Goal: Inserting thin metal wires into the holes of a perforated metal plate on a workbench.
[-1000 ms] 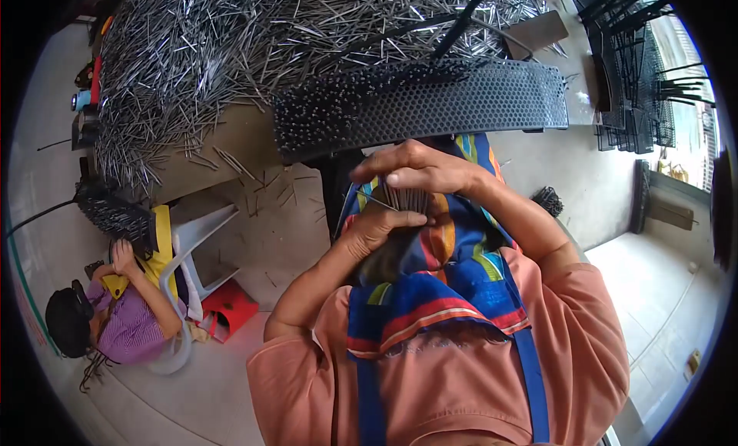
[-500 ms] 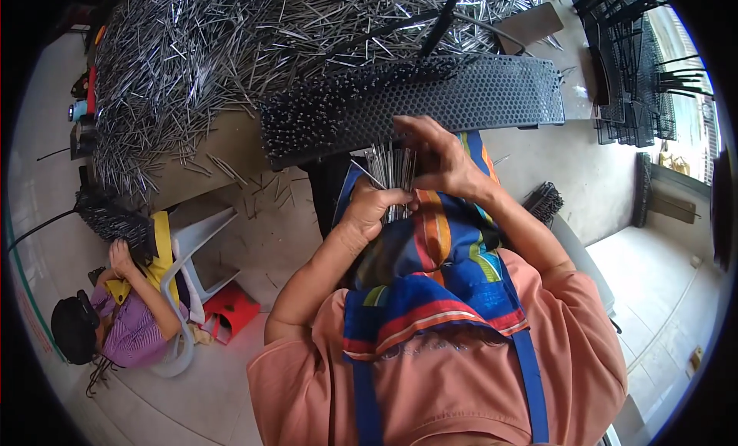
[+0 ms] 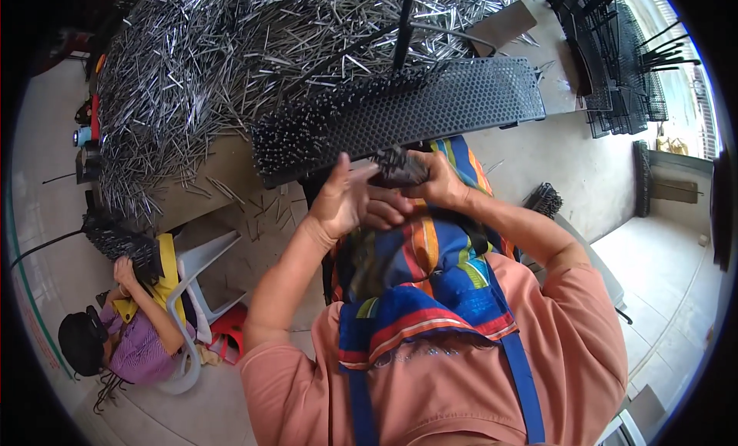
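My right hand [image 3: 440, 179] is closed around a bundle of thin metal rods [image 3: 393, 168], held over my lap with the dark rod ends facing up. Beside it, my left hand [image 3: 346, 200] is open, thumb raised and fingers apart, slightly smeared by motion. Its fingers are close to the bundle's left side; whether they touch it I cannot tell. Just beyond both hands lies a long black perforated rack [image 3: 453, 92], tilted toward me. Many rods [image 3: 300, 135] stand in the holes of its left part, while the holes on its right side show bare.
A big heap of loose silvery rods [image 3: 207, 62] covers the table behind the rack. A brown flat plate [image 3: 503, 27] lies at the heap's right. Dark mesh racks [image 3: 615, 69] stand far right. At left, a co-worker [image 3: 142, 331] sits on a pale plastic chair [image 3: 192, 285] handling another rack [image 3: 123, 242].
The rod bundle has tipped from lengthwise to ends-up and is now in my right hand. My left hand has let go and moved left, its fingers spreading. The whole view has shifted slightly.
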`<action>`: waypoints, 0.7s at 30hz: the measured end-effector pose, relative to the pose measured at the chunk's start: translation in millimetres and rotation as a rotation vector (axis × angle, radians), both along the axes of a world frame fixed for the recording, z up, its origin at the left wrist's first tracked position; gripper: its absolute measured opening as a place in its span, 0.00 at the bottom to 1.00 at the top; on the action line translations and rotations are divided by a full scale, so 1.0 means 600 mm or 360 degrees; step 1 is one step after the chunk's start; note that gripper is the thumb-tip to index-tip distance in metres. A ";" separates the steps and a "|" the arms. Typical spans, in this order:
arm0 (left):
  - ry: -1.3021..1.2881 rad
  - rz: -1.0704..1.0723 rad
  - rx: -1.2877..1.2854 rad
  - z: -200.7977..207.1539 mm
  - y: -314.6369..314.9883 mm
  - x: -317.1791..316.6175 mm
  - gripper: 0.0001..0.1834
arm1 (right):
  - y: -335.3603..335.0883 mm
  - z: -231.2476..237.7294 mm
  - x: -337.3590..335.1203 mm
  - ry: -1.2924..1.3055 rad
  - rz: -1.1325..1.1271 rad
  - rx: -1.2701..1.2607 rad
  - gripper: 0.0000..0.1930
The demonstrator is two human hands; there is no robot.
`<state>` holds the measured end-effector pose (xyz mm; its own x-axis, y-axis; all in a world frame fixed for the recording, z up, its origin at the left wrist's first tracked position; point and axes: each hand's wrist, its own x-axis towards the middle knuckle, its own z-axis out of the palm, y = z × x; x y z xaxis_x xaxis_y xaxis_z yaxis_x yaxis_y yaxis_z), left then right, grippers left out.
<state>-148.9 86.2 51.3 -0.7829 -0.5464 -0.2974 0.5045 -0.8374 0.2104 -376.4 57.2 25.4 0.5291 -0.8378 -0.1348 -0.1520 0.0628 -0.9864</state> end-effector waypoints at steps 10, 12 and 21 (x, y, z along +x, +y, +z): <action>-0.0938 0.0677 -0.0469 -0.045 0.016 -0.108 0.27 | 0.018 0.019 0.031 -0.0399 0.0290 0.1022 0.09; -0.0821 0.0819 -0.0302 -0.057 0.017 -0.116 0.25 | 0.020 0.004 0.039 -0.0090 0.0136 0.0995 0.09; -0.0935 0.0881 -0.0004 -0.038 0.011 -0.073 0.14 | -0.011 0.034 -0.025 0.0470 0.0469 0.0419 0.24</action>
